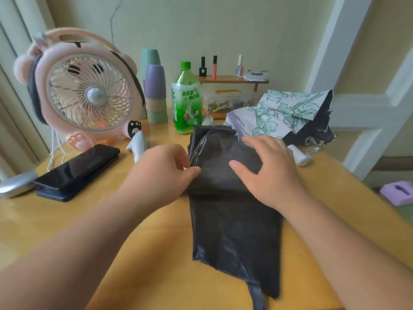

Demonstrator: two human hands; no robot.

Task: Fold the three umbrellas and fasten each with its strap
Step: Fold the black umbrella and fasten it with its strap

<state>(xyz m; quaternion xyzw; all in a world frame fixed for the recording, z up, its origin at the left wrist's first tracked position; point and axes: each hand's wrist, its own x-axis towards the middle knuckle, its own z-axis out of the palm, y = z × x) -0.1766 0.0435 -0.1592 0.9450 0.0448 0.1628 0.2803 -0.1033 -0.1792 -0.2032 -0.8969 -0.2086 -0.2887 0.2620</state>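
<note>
Black umbrella (232,198) of faintly shiny cloth, smooth wooden table (156,253), glossy phone (78,166)

Umbrella (234,220) on tbl (156,265), fan (89,90) back-L

**A:** The black umbrella (232,209), and its strap (257,296) runs clean off the bottom edge!

**B:** The left hand (161,173): fingertips curl out of sight at the fabric's edge.

**A:** The right hand (268,168) covers the near end of the white handle (300,156).

**B:** Silver thing (15,185) far left, cut by the frame. The clear bag (225,99)? Contents too small to tell.
</note>
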